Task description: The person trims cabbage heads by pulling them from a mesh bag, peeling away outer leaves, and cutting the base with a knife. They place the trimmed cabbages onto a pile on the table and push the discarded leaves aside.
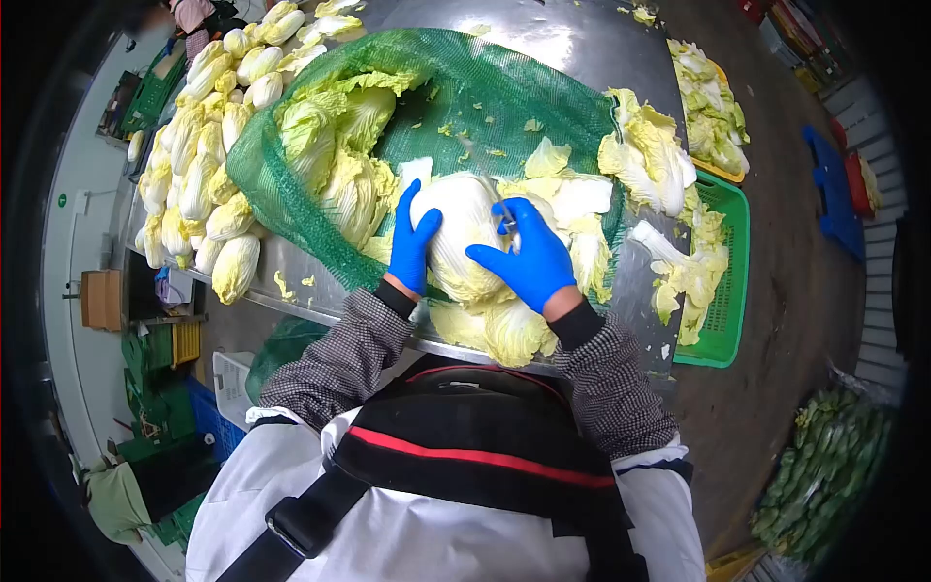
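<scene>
A pale napa cabbage (454, 233) lies at the table's front edge between my two blue-gloved hands. My left hand (411, 242) rests against its left side with the fingers apart. On the right, my right hand (529, 254) has its fingers curled round a small knife (508, 221) at the cabbage's right side. Loose yellow leaves (514, 332) lie below and beside the cabbage. Behind it spreads a green mesh bag (485, 73), with several whole cabbages (349, 194) in its left part.
Trimmed cabbages (199, 170) are piled on the left of the metal table (621, 29). Leaves hang over the right edge above a green crate (737, 281). Behind that crate is a yellow-rimmed container of leaves (713, 107). Bagged green vegetables (824, 475) lie lower right.
</scene>
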`<state>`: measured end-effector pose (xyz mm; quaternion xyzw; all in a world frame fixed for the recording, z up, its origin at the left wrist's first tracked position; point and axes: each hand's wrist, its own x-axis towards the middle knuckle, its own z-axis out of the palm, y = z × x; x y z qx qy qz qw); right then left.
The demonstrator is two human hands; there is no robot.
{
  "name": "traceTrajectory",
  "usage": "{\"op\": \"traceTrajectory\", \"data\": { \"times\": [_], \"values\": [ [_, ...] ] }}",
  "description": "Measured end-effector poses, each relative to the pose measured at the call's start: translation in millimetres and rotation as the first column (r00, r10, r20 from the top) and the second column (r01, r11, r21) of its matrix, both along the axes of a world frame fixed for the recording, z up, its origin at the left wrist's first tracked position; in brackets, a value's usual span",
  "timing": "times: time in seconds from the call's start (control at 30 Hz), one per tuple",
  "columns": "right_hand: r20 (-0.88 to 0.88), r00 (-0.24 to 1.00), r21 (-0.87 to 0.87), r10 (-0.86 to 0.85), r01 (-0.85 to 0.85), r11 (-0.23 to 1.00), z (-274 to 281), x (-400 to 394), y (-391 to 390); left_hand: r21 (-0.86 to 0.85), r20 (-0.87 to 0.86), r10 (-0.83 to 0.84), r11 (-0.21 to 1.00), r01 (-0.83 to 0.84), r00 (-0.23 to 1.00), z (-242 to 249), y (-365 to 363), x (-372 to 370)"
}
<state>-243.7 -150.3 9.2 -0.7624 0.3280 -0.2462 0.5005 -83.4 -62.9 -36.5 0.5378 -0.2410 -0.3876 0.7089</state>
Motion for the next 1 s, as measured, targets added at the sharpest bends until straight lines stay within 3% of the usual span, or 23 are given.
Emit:
{"op": "traceTrajectory", "data": {
  "times": [0.03, 0.1, 0.17, 0.2, 0.23, 0.27, 0.3, 0.37, 0.43, 0.47, 0.5, 0.57, 0.7, 0.8, 0.83, 0.87, 0.9, 0.93, 0.97, 1.0],
  "values": [
    [-0.071, 0.997, -0.129, 0.003, -0.012, 0.992, 1, 3, 0, -0.001, 0.0, 0.002, 1.0, -0.002, 1.0, 0, 0, -3],
    [-0.084, 0.992, 0.041, 0.097, -0.093, 0.995, -3, -3, 3, 0.011, -0.209, 0.049, 0.999, -0.048, 0.977, 1, -2, -6],
    [-0.197, 0.967, 0.1, 0.161, -0.144, 0.985, -4, -20, 7, 0.007, -0.218, 0.057, 0.998, -0.057, 0.974, -21, 1, 11],
    [-0.2, 0.966, 0.099, 0.165, -0.147, 0.984, -9, -26, 2, -0.013, -0.452, -0.029, 1.0, 0.026, 0.891, -22, 4, 19],
    [-0.25, 0.967, 0.089, 0.059, -0.038, 0.995, -17, -33, -3, -0.053, -0.656, -0.111, 0.993, 0.101, 0.747, -15, 6, 22],
    [-0.297, 0.954, 0.074, -0.049, 0.074, 0.995, -23, -38, -6, -0.057, -0.627, -0.137, 0.99, 0.131, 0.766, -7, 10, 23],
    [-0.351, 0.935, 0.068, -0.04, 0.068, 0.995, -12, -35, -14, -0.058, -0.628, -0.139, 0.99, 0.131, 0.766, -1, 11, 25],
    [-0.061, 0.997, 0.009, -0.054, 0.054, 0.998, -4, -23, -18, -0.12, -0.52, -0.285, 0.958, 0.261, 0.805, 5, 12, 28],
    [-0.13, 0.99, 0.073, 0.049, -0.039, 0.997, -1, -6, -24, -0.125, -0.529, -0.321, 0.945, 0.302, 0.786, 5, 6, 31],
    [-0.08, 0.988, 0.156, 0.132, -0.119, 0.981, -14, 2, -26, -0.022, -0.159, -0.352, 0.935, 0.354, 0.922, 10, -1, 29],
    [0.063, 0.994, 0.423, 0.088, -0.107, 0.9, -16, 2, -23, 0.093, 0.236, -0.37, 0.929, 0.358, 0.899, 18, -6, 25],
    [0.12, 0.993, 0.602, -0.011, -0.064, 0.796, -38, -5, -14, 0.154, 0.317, -0.327, 0.944, 0.292, 0.89, 41, -12, 18],
    [0.038, 0.996, 0.745, -0.079, 0.024, 0.667, -67, -17, 24, 0.518, 0.546, -0.492, 0.835, 0.188, 0.678, 44, -13, 13],
    [-0.111, 0.991, 0.743, -0.078, 0.135, 0.655, -81, -34, 26, 0.508, 0.686, -0.524, 0.842, 0.184, 0.505, 2, -12, 3],
    [-0.171, 0.984, 0.666, -0.051, 0.154, 0.73, -82, -42, 26, 0.518, 0.676, -0.536, 0.834, 0.191, 0.506, -3, -11, -4],
    [-0.232, 0.972, 0.58, -0.036, 0.167, 0.797, -84, -49, 25, 0.498, 0.788, -0.481, 0.865, 0.061, 0.385, -7, -11, -10],
    [-0.237, 0.97, 0.588, -0.045, 0.18, 0.789, -87, -54, 23, 0.451, 0.872, -0.425, 0.89, -0.061, 0.243, -2, -11, -18],
    [-0.261, 0.965, 0.455, -0.003, 0.125, 0.882, -91, -58, 20, 0.46, 0.885, -0.45, 0.884, -0.082, 0.12, 1, -7, -22],
    [-0.286, 0.958, 0.305, 0.032, 0.059, 0.951, -95, -59, 16, 0.464, 0.883, -0.455, 0.883, -0.072, 0.115, 0, -6, -23],
    [-0.195, 0.981, 0.269, 0.007, 0.047, 0.962, -100, -60, 17, 0.521, 0.848, -0.503, 0.848, -0.092, 0.166, 0, -4, -22]
  ]
}}
